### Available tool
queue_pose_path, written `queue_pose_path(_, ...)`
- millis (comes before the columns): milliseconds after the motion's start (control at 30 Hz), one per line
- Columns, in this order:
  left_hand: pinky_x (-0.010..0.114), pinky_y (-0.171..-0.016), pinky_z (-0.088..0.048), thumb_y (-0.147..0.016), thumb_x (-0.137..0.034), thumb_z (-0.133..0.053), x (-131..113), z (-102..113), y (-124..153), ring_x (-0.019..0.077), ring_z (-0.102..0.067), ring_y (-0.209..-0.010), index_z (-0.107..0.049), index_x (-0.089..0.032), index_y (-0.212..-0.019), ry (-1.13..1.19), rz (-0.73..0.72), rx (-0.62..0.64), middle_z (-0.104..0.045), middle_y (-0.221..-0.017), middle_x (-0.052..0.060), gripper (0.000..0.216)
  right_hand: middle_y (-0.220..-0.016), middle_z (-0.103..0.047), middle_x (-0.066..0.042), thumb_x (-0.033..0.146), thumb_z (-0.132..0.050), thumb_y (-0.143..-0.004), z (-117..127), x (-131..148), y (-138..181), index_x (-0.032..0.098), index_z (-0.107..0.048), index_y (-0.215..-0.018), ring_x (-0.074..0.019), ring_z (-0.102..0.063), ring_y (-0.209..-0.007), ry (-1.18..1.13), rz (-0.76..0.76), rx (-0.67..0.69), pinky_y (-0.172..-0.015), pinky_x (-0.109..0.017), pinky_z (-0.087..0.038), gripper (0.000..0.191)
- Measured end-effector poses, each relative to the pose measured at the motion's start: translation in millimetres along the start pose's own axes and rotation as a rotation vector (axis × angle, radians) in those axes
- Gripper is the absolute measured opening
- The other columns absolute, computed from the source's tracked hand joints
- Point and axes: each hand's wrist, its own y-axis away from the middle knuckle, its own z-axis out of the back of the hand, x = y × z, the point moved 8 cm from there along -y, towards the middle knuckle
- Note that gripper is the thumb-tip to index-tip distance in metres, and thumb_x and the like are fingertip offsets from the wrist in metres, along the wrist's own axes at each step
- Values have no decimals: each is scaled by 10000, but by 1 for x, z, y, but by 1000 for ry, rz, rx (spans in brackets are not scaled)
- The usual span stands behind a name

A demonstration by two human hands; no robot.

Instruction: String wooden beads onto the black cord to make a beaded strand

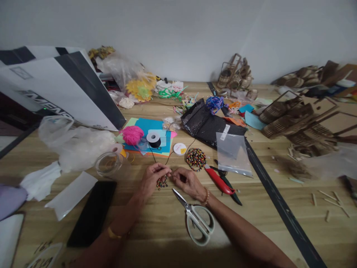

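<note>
My left hand [153,178] and my right hand [189,182] meet fingertip to fingertip over the table, both closed in a pinch. Thin black cord [153,155] runs down from a white-rimmed spool [154,138] to my fingers, which pinch it; any bead between the fingertips is too small to make out. Loose multicoloured beads [161,183] lie just under my left fingers. Beyond my right hand rests a coiled heap of strung beads [196,159]. Scissors [196,219] with pale handles lie with their blades pointing toward my hands.
A red-handled cutter [220,181] lies right of the bead coil, beside dark-handled pliers [232,190]. Left are a black phone [93,214] and a tape roll [107,164]. Behind sit pink yarn [133,135], a black bubble mailer [206,124] and small woven baskets [290,115].
</note>
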Motion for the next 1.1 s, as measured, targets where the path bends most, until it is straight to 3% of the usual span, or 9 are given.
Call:
queue_pose_path(267, 193, -491, -412, -542, -222, -809, -1, -2, 0, 147, -670, -589, -627, -139, -639, 338, 98, -33, -698, -628, 16, 222, -756, -561, -25, 139, -547, -809, 3, 4, 0, 165, -579, -757, -134, -513, -675, 44, 85, -56, -611, -230, -391, 66)
queue_pose_path(400, 184, -494, -416, -534, -207, -822, -1, -2, -1, 139, -675, -589, -626, -137, -640, 414, 121, -15, -702, -617, 11, 234, -735, -539, -13, 130, -534, -810, -3, 4, 1, 170, -568, -768, -117, -488, -612, 128, 107, -37, -578, -220, -377, 67)
queue_pose_path(733, 188, -504, -420, -549, -173, -810, 0, -6, -1, 139, -671, -610, -628, -135, -635, 473, 111, 26, -697, -622, 7, 205, -900, -593, -44, 179, -501, -901, -20, -1, 5, 187, -600, -896, -131, -575, -755, 380, 127, 59, -681, -216, -405, 100)
queue_pose_path(1100, 188, -499, -427, -548, -187, -822, 6, -9, -1, 146, -683, -622, -621, -139, -658, 474, 140, 50, -693, -637, 1, 234, -828, -572, -49, 179, -532, -861, -15, 2, 4, 173, -574, -917, -149, -549, -702, 203, 159, -12, -660, -245, -441, 71)
